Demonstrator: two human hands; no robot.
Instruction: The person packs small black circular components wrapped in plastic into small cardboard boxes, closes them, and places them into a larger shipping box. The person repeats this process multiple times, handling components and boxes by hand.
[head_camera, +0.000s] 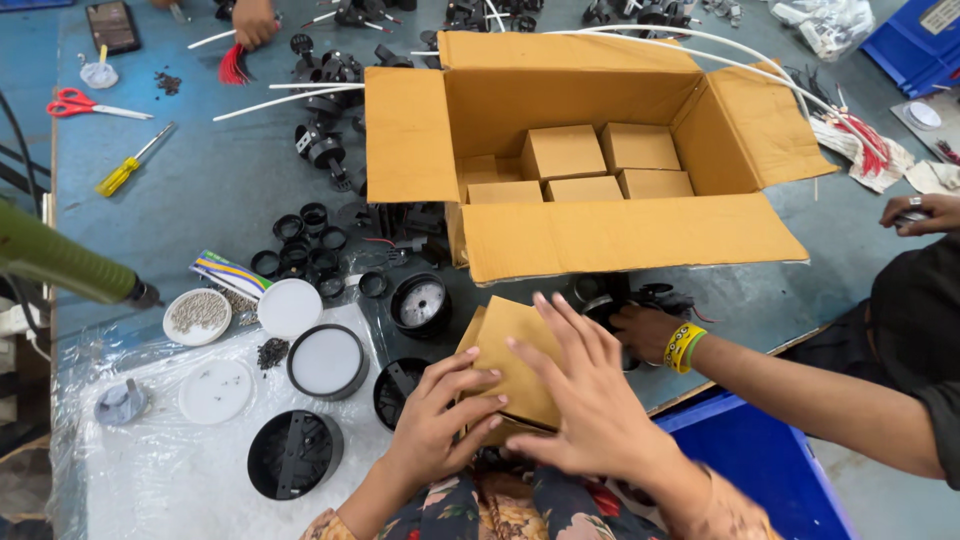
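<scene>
Between both hands, left hand (440, 415) and right hand (590, 400), a small plain-brown cardboard box (512, 350).

Blue-grey table (200, 180), open cardboard carton (600, 150), scissors (85, 105), yellow screwdriver (130, 165), plastic sheet (150, 470)
</scene>
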